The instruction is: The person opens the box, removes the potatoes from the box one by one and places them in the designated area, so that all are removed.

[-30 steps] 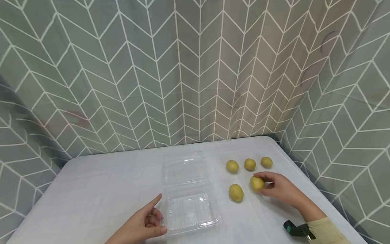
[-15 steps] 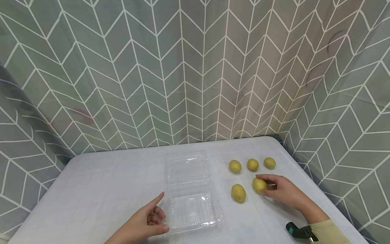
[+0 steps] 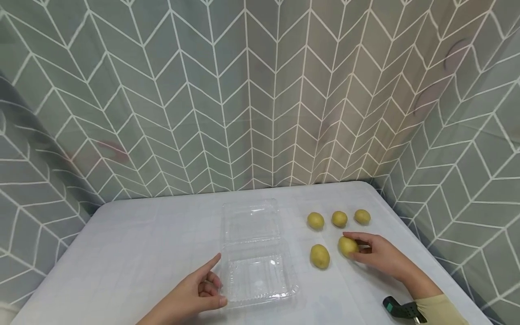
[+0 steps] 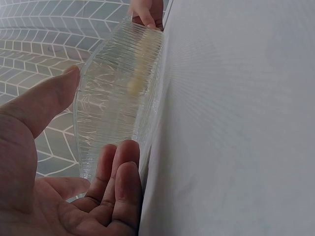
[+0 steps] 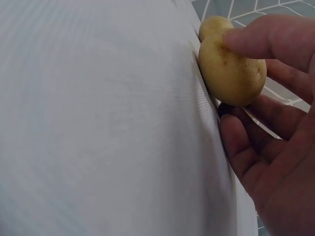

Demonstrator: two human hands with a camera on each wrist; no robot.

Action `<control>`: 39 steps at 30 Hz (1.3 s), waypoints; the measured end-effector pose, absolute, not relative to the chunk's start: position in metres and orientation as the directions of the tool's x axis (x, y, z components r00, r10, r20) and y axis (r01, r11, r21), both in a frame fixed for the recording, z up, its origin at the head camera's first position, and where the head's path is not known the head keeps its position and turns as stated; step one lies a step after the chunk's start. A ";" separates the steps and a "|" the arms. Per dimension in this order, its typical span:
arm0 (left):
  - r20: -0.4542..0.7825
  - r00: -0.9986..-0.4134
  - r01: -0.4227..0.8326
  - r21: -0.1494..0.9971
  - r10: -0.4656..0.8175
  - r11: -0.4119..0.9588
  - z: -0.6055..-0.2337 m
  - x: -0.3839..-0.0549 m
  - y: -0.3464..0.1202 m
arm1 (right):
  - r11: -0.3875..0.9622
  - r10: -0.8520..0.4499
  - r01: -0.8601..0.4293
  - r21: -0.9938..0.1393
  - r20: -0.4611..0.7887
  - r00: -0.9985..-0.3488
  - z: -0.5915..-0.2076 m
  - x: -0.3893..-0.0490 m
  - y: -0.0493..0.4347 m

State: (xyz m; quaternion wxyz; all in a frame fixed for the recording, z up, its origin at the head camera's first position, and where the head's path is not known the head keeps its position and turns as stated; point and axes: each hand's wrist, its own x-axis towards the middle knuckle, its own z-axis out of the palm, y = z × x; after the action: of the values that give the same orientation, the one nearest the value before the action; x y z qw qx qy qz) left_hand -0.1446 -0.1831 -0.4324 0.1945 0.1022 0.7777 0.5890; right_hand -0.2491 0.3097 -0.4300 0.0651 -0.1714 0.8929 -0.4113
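A clear plastic clamshell container [image 3: 260,277] lies with its lid [image 3: 252,221] folded back, away from the person. My left hand [image 3: 197,291] rests at the container's left side. Its thumb and index finger are spread along the rim, and the other fingers are loosely bent beside the ribbed wall [image 4: 113,98]. On the right, my right hand [image 3: 375,255] holds a yellow potato [image 3: 347,247] between thumb and fingers, low at the tabletop. In the right wrist view the thumb presses on this potato [image 5: 229,71], with another potato [image 5: 214,27] behind it.
A single potato [image 3: 320,256] lies between the container and my right hand. Behind, three more potatoes stand in a row: left [image 3: 315,220], middle [image 3: 339,219] and right [image 3: 362,216]. A white cloth covers the table [image 3: 162,243]; a patterned curtain [image 3: 260,99] hangs behind it.
The head view has turned slightly, so everything sits a little further right in it. Both hands keep their places at the container and the potato.
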 end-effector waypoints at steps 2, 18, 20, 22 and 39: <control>-0.182 -0.906 -0.070 0.955 0.383 0.289 -0.433 -0.145 -0.182 | 0.604 -0.355 -0.248 -0.758 0.023 -0.935 -0.430 -0.248 0.310; -0.188 -0.908 -0.080 0.955 0.374 0.286 -0.436 -0.147 -0.183 | 0.565 -0.359 -0.221 -0.795 0.005 -0.933 -0.429 -0.249 0.309; -0.187 -0.908 -0.078 0.955 0.375 0.288 -0.436 -0.147 -0.183 | 0.567 -0.356 -0.221 -0.793 0.006 -0.935 -0.428 -0.249 0.309; -0.183 -0.908 -0.072 0.954 0.377 0.289 -0.436 -0.146 -0.184 | 0.570 -0.351 -0.223 -0.791 0.012 -0.936 -0.428 -0.249 0.310; -0.177 -0.902 -0.057 0.953 0.395 0.297 -0.433 -0.146 -0.185 | 0.570 -0.307 -0.182 -0.801 -0.003 -0.952 -0.430 -0.246 0.309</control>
State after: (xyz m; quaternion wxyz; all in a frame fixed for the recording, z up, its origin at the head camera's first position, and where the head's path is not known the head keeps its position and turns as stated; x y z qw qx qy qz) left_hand -0.1461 -0.1855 -0.4329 0.1938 0.1081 0.7816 0.5829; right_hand -0.2458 0.3089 -0.4299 0.0710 -0.1383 0.8832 -0.4424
